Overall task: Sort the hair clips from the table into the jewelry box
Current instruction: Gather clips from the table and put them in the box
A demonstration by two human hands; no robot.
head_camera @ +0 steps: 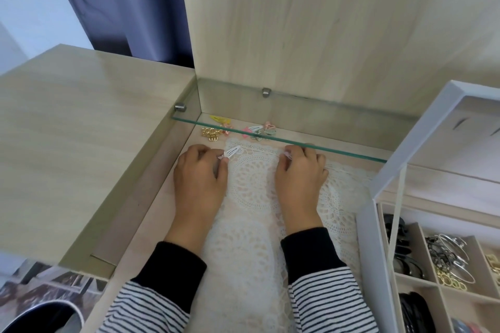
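Palms down on a lace mat (254, 197), the left hand (200, 173) pinches a white snap clip (232, 152); the right hand (300, 173) grips a pale clip (288, 155).

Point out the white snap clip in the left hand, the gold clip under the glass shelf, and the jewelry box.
white snap clip (233, 151), head view, middle of its flat blade.
gold clip (211, 132), head view, centre of its gold body.
jewelry box (365, 224), head view, white left wall.
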